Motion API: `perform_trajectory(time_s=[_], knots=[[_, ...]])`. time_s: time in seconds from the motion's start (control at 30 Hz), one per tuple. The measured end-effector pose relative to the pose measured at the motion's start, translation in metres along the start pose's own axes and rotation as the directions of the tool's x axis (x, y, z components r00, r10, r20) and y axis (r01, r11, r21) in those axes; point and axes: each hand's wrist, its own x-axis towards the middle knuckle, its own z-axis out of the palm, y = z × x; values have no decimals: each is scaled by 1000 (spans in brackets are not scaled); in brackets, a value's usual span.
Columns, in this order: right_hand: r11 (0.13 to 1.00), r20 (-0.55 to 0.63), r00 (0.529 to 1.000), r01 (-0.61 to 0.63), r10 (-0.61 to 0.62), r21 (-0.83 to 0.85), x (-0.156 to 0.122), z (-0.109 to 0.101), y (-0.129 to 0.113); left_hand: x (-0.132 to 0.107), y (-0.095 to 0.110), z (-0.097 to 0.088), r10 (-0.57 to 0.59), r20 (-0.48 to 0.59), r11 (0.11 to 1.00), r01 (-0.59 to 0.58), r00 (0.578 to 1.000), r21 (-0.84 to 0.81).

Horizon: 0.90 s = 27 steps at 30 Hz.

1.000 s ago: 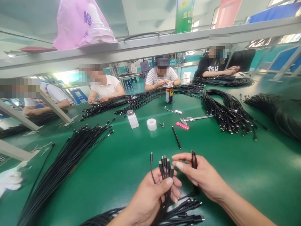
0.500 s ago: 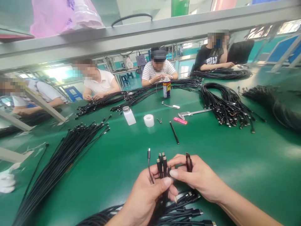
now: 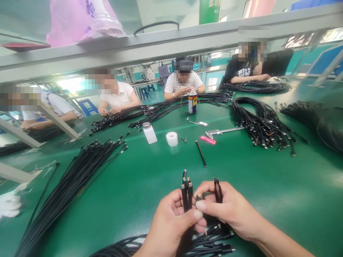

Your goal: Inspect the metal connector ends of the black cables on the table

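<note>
Black cables with flat metal-tipped plugs (image 3: 187,194) stand upright in a small bunch, gripped by my left hand (image 3: 174,221) between thumb and fingers. Close beside it, my right hand (image 3: 227,205) pinches one black cable plug (image 3: 198,198) between thumb and forefinger. A dark slim tool with a slanted tip (image 3: 218,189) is also tucked in the right hand; its lower part is hidden, and I cannot make out its kind. Below both hands a pile of black cables (image 3: 209,246) lies on the green table (image 3: 150,178), its plugs pointing right.
Ahead lie a black pen-like stick (image 3: 200,153), pink case (image 3: 208,140), caliper (image 3: 222,131), tape roll (image 3: 172,139), white bottle (image 3: 150,133) and spray can (image 3: 192,102). Cable bundles lie left (image 3: 88,164) and right (image 3: 265,125). Several people sit opposite beneath a metal beam (image 3: 150,43).
The cable that stood apart at the left now stands with the others in my left hand. My right hand still pinches a plug. The view has shifted slightly, moving the scene rightward and down.
</note>
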Motion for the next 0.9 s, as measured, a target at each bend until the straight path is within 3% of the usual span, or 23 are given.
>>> perform_trajectory(time_s=[0.2,0.47,0.67,0.8,0.9], knots=[[997,-108,994,10,-19,-79,0,-1,2,3,2,-3,-70,-16,993,69,997,-92],[989,-215,976,4,-36,-149,2,2,4,3,-8,-6,-7,-2,999,7,1000,41],[984,-171,984,20,-50,-175,1,2,5,3,-8,-6,15,-59,990,-6,998,138],[972,-227,971,17,-72,-236,1,1,5,0,-3,-1,26,-147,981,3,989,193],[985,-172,984,16,-46,-171,1,1,3,-2,-2,1,38,-146,972,-2,989,233]])
